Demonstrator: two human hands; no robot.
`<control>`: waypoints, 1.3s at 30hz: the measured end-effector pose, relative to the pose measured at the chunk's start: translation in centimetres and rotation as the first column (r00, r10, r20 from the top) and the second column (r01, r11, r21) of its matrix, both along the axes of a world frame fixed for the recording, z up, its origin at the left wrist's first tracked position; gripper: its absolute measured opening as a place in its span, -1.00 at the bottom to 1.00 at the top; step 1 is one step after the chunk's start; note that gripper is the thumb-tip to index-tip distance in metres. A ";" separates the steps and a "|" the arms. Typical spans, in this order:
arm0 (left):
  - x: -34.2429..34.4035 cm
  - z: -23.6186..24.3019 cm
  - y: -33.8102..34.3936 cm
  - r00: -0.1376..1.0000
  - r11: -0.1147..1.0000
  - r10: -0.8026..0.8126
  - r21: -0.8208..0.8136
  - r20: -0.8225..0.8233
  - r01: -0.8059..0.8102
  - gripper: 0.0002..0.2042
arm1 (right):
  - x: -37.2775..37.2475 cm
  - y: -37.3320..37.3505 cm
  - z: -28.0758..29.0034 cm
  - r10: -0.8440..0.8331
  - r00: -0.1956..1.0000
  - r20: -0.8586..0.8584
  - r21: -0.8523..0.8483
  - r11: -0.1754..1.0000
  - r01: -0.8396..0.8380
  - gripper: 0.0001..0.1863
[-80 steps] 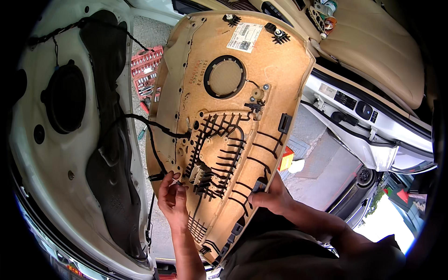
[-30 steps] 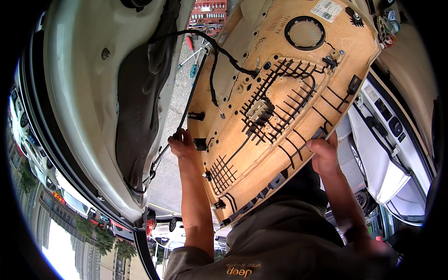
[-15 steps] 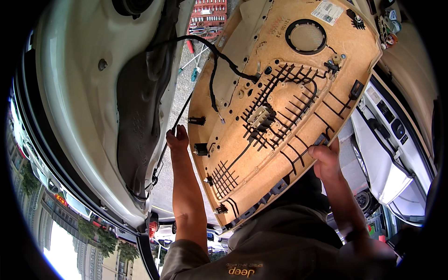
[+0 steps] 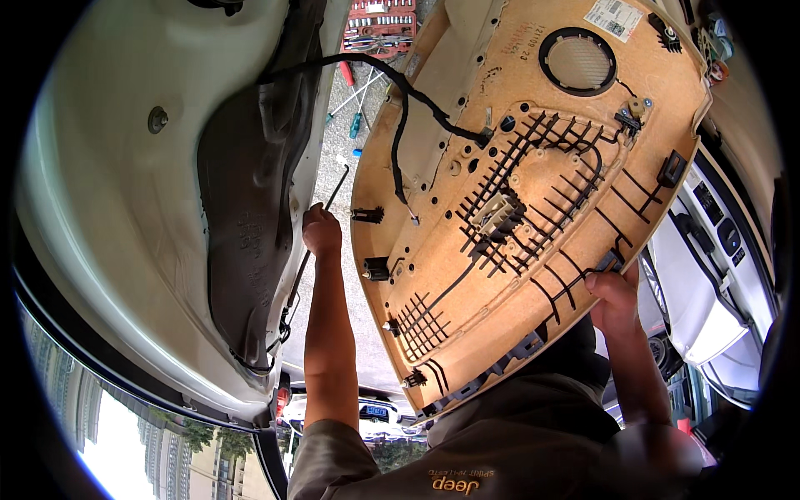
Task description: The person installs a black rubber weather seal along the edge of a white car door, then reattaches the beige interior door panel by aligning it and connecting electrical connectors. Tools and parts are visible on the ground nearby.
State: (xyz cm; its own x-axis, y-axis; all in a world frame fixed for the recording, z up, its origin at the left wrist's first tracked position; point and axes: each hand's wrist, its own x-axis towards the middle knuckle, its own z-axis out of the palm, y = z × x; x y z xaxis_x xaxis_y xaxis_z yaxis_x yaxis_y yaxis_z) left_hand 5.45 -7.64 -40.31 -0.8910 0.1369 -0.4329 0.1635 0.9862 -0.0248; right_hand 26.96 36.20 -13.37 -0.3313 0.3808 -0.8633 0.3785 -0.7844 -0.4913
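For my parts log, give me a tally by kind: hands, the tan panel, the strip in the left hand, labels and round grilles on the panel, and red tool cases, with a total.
Hands (left hand, right hand): 2
Tan panel: 1
Black strip: 1
Label: 1
Round grille: 1
Red tool case: 1
Total: 7

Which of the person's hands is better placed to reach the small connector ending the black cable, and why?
Probably the left hand: it appears nearer the small connector, though holding a thin black strip. The right hand grips the panel by its right edge, apparently supporting it.
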 end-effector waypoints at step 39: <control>-0.4 13.3 26.3 0.828 0.760 -0.339 0.649 0.446 -0.038 -0.60 | -0.9 0.1 -0.4 -0.051 0.985 -0.165 0.005 0.999 0.053 -0.05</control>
